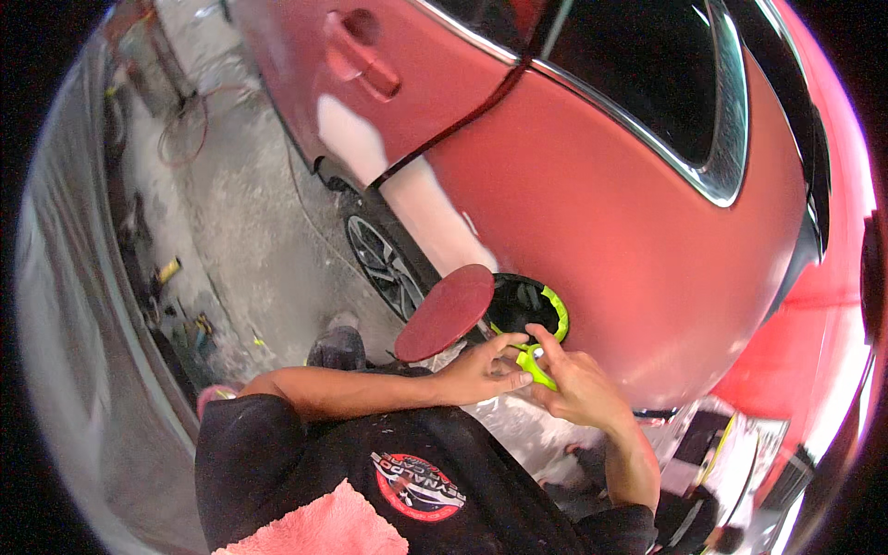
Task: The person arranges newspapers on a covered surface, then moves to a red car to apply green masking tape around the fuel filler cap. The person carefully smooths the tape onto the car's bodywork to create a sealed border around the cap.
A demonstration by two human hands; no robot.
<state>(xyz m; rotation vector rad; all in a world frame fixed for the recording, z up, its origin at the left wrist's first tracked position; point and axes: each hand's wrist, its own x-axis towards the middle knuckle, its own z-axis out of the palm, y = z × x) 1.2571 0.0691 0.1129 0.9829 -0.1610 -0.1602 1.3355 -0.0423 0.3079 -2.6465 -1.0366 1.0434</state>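
Observation:
A roll of yellow-green masking tape (534,368) is between my two hands, just in front of a red car's round fuel filler recess (516,303). My right hand (583,387) grips the roll from the right, thumb and fingers around it. From the left, my left hand (474,374) has its fingers pinched at the roll's edge, on the tape. Strips of the same tape (559,313) line the right side of the recess rim. The round red fuel door (446,314) stands swung open to the left, above my left wrist. The inside of the recess is dark.
The car's dull red side panel (601,231) fills the right, with pale patches (430,213) along its lower edge. A wheel (381,254) sits below. A thin hose (190,139) lies on the floor; grey sheeting (74,277) hangs at left. A pink cloth (319,525) lies against my shirt.

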